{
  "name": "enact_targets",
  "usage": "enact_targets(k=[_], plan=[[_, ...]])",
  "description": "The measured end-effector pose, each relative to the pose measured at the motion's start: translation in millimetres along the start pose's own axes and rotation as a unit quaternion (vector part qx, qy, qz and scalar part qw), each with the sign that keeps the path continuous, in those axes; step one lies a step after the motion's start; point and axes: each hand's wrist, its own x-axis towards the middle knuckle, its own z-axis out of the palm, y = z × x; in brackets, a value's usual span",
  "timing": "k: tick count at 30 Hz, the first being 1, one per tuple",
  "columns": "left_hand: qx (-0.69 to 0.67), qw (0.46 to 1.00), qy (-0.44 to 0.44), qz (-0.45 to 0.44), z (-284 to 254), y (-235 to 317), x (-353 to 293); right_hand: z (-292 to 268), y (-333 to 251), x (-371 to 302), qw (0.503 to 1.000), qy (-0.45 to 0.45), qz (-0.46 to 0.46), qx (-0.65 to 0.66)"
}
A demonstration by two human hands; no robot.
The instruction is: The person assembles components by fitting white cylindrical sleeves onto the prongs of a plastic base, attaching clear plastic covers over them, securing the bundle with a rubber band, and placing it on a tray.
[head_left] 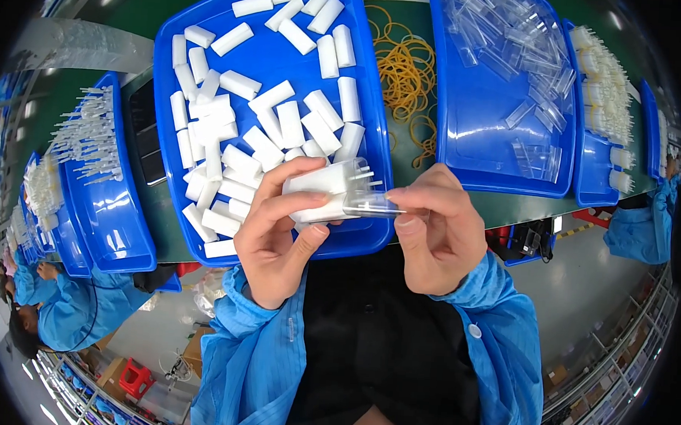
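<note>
Over the near edge of a blue tray [252,63], my left hand [271,236] is closed around white plastic cases [310,182], gripped between thumb and fingers. Thin white prongs [364,174] stick out of their right end, and clear plastic surrounds that end. My right hand [445,237] pinches a clear plastic cover [372,205] between thumb and forefinger, against the right end of the cases. How far the cover is slid on, I cannot tell. Many similar white pieces [290,124] lie loose in the tray.
A second blue tray [476,123] at the right holds clear plastic covers [511,37]. Yellow rubber bands [405,73] lie between the trays. Further trays hold thin white parts [90,138] at left and bundled white parts [605,92] at right. Co-workers in blue [81,307] sit at the left.
</note>
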Motion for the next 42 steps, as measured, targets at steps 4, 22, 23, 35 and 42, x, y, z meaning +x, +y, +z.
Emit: enact_targets(k=[4, 22, 23, 35, 42], plan=[[0.017, 1.000, 0.006, 0.015, -3, -7, 0, 0, 0, -3, 0.998, -0.020, -0.050, -0.031], [0.150, 0.984, 0.024, 0.094, 5, 5, 0, -5, 0, 2, 0.980, -0.060, 0.101, 0.163], [0.150, 0.984, 0.024, 0.095, 5, 6, 1, -5, 1, 2, 0.980, -0.060, 0.101, 0.164], [-0.034, 0.999, -0.023, 0.026, -3, 1, -2, -6, 2, 8, 0.997, -0.009, 0.054, 0.057], [-0.090, 0.995, 0.005, -0.031, -9, -1, 2, -20, 5, 12, 0.983, -0.038, 0.119, 0.136]])
